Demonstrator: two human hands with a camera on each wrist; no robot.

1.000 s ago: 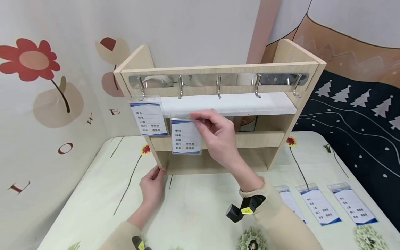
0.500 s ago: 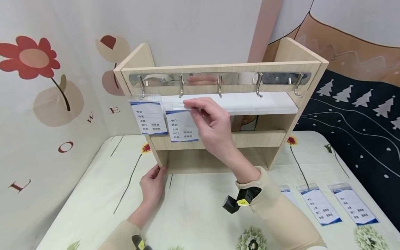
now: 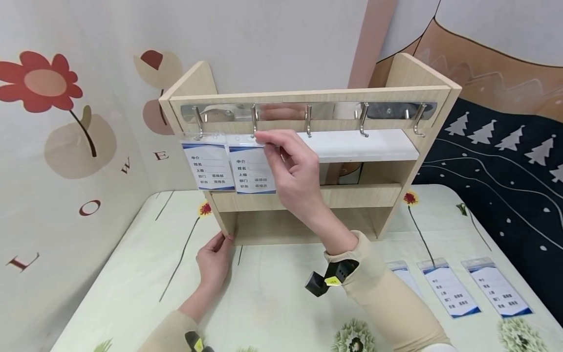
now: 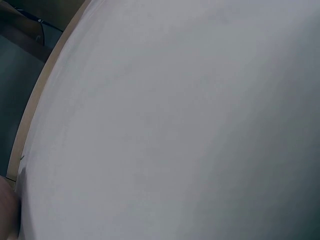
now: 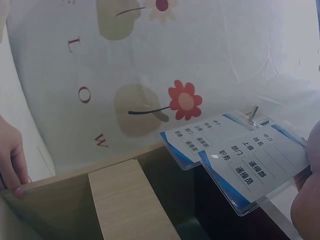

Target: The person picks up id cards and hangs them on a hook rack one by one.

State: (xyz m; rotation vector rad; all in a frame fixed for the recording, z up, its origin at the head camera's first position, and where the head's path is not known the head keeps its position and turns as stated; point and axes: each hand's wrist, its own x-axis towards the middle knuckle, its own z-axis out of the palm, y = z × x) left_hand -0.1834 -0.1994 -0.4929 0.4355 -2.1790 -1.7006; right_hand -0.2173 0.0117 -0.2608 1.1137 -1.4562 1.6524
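Observation:
My right hand (image 3: 293,171) pinches the top edge of a clear-sleeved badge card (image 3: 255,168) between thumb and index finger. The card's top edge is right at the tip of the second hook (image 3: 254,121) from the left. To its left, another badge card (image 3: 209,166) hangs from the first hook (image 3: 199,122); in the right wrist view the held badge (image 5: 255,165) partly overlaps it. My left hand (image 3: 214,261) grips the lower left front corner of the wooden shelf (image 3: 310,93), fingertips at its side panel. In the left wrist view only a sliver of that hand (image 4: 7,210) shows.
Three more badge cards (image 3: 499,286) lie on the table at the right, the nearest partly hidden by my right sleeve. Three further hooks (image 3: 364,120) line the metal strip to the right. A flower-print cloth (image 3: 272,293) covers the table, with printed curtains behind.
My right hand has raised the badge card and brought it left, from below the white shelf up to the second hook. The left hand stays at the shelf corner.

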